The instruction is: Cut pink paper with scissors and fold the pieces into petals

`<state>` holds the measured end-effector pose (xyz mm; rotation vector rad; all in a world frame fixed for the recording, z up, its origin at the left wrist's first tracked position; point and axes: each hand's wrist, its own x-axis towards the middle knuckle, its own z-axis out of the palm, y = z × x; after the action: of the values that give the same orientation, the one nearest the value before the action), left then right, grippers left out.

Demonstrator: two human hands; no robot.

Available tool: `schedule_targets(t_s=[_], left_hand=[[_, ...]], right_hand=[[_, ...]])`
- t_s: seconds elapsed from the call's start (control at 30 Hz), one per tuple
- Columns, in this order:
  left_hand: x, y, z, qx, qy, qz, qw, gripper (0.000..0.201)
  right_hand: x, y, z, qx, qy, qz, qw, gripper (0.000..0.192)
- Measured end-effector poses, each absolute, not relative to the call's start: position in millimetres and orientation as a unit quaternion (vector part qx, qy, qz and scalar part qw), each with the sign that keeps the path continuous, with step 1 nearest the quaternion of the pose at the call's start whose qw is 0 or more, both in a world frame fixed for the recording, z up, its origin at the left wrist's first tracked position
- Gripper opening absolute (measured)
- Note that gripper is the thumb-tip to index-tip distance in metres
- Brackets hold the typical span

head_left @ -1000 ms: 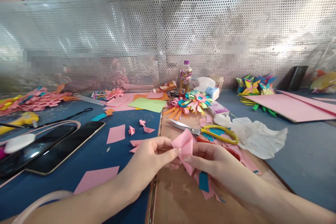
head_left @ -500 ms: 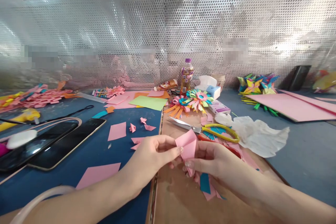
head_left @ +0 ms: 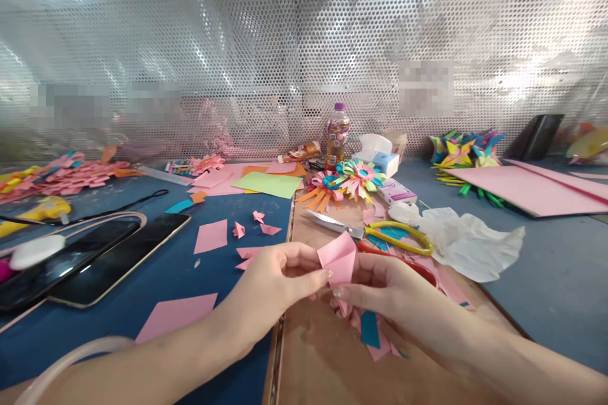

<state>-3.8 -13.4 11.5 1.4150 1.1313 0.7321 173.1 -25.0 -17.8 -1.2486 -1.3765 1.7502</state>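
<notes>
Head view is showing the left hand (head_left: 273, 278) and the right hand (head_left: 384, 294) meeting over the brown cardboard work mat (head_left: 323, 354), both pinching one small folded pink paper piece (head_left: 338, 259). The left thumb and forefinger are closing narrowly on its left edge, while the right fingers are gripping it from below and to the right. The piece is sitting between the two hands, raised off the mat, its point aiming up and away from the person; both hands are equally close, each touching it.

Under the right hand, loose pink and teal paper scraps (head_left: 370, 332) are lying on the mat. Just beyond the folded piece, yellow-handled steel scissors (head_left: 375, 234) are resting with blades pointing left. A crumpled white tissue (head_left: 468, 243) is lying to their right. To the left, on the blue table top (head_left: 190, 272), flat pink paper squares (head_left: 211, 235) and a dark tablet with a gold rim (head_left: 118, 261) are lying near the left forearm. Farther back, a multicoloured paper flower (head_left: 354, 178) is sitting before a purple-capped plastic drink bottle (head_left: 337, 133), well apart from the hands.
</notes>
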Motion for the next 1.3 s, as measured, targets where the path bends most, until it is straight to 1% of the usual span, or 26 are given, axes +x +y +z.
schedule_targets(t_s=[0.13, 0.3, 0.53, 0.67, 0.83, 1.03, 1.3], left_hand=[[-3, -14, 13, 0.597, 0.477, 0.313, 0.564, 0.017], [-3, -13, 8, 0.595, 0.476, 0.321, 0.562, 0.022], [-4, -13, 3, 0.584, 0.462, 0.327, 0.582, 0.022], [-4, -13, 4, 0.572, 0.461, 0.330, 0.593, 0.017], [-5, -13, 4, 0.561, 0.461, 0.338, 0.598, 0.014], [-4, -14, 5, 0.550, 0.464, 0.329, 0.612, 0.012], [-3, -16, 7, 0.544, 0.482, 0.331, 0.601, 0.011]], right_hand=[[175, -25, -23, -0.468, -0.523, 0.654, 0.283, 0.027], [175, -25, -24, -0.477, -0.522, 0.650, 0.277, 0.027], [173, -25, -24, -0.475, -0.529, 0.629, 0.314, 0.023], [174, -25, -24, -0.480, -0.536, 0.629, 0.295, 0.026], [175, -26, -14, -0.466, -0.530, 0.658, 0.260, 0.028], [173, -26, -5, -0.444, -0.532, 0.668, 0.271, 0.022], [172, -25, -8, -0.455, -0.533, 0.662, 0.268, 0.021]])
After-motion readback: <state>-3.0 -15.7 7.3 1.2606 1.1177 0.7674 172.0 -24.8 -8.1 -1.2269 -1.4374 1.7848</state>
